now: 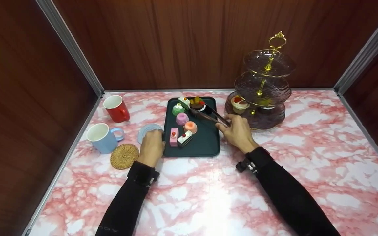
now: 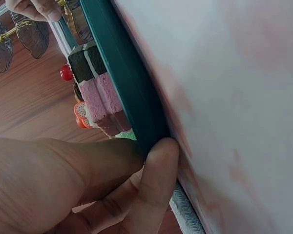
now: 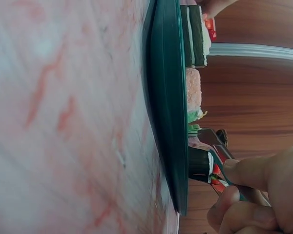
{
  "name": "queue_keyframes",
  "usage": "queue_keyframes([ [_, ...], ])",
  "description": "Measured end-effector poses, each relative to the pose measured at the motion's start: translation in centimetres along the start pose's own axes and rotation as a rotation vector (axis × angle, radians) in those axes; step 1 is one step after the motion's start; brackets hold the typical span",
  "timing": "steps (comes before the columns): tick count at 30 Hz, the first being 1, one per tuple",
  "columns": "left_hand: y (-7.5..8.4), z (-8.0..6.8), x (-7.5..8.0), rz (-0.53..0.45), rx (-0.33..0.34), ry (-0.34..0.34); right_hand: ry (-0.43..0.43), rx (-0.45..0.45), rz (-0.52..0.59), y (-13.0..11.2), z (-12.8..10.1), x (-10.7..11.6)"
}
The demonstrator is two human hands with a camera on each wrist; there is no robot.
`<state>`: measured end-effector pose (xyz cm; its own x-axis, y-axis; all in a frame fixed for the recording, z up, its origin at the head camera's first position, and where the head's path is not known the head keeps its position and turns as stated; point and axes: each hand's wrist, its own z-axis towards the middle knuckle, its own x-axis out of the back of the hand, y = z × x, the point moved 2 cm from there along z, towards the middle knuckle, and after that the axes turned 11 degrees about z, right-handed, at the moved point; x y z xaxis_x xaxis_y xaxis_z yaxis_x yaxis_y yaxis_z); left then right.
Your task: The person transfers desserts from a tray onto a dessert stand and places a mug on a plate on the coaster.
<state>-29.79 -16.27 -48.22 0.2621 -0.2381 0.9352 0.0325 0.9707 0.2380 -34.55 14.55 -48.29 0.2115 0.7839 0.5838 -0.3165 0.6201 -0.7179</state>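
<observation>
A dark green tray [image 1: 205,141] holds several small cakes, among them a pink slice [image 1: 174,136] and a dark slice [image 1: 185,137] near its front. My left hand [image 1: 156,134] grips the tray's left rim [image 2: 127,83], and its thumb [image 2: 158,165] presses on the edge beside the pink slice [image 2: 105,102]. My right hand [image 1: 230,124] holds dark tongs [image 1: 208,114] at the tray's right side. The tong tips reach a chocolate cake topped with fruit [image 1: 197,105] at the far end. In the right wrist view my fingers [image 3: 263,195] curl round the tongs [image 3: 224,156] above the tray's rim [image 3: 168,112].
A three-tier glass stand [image 1: 261,87] with a gold handle stands right of the tray, a cupcake [image 1: 240,104] on its bottom tier. Left of the tray are a red mug [image 1: 116,108], a blue mug [image 1: 102,137], a woven coaster [image 1: 124,156] and a grey-blue coaster [image 1: 148,131]. Wooden walls enclose the pink marble table.
</observation>
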Motion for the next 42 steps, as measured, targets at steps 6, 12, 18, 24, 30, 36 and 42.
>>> queue_keyframes([
  [6, 0.0, -0.1, 0.1, -0.001, -0.017, 0.02, 0.006, 0.001, -0.003, 0.1, -0.3, 0.3],
  [12, 0.1, -0.2, 0.2, 0.012, -0.04, 0.056, 0.027, 0.032, -0.014, 0.0, -0.6, 0.9],
  [18, 0.0, -0.1, 0.1, 0.017, -0.038, 0.052, 0.044, 0.071, -0.006, 0.0, -1.1, 1.6],
  [24, 0.1, -0.1, 0.1, 0.012, -0.023, 0.023, 0.052, 0.073, 0.016, 0.1, -1.6, 2.5],
  [30, 0.1, 0.0, 0.1, 0.008, 0.001, 0.0, 0.058, 0.081, 0.01, 0.2, -2.2, 3.4],
  [36, 0.1, -0.1, 0.1, 0.013, -0.008, 0.016, 0.067, 0.116, 0.011, 0.3, -3.1, 4.6],
  [42, 0.1, -0.1, 0.1, 0.011, -0.009, 0.021, 0.055, 0.121, 0.017, 0.6, -3.9, 6.0],
])
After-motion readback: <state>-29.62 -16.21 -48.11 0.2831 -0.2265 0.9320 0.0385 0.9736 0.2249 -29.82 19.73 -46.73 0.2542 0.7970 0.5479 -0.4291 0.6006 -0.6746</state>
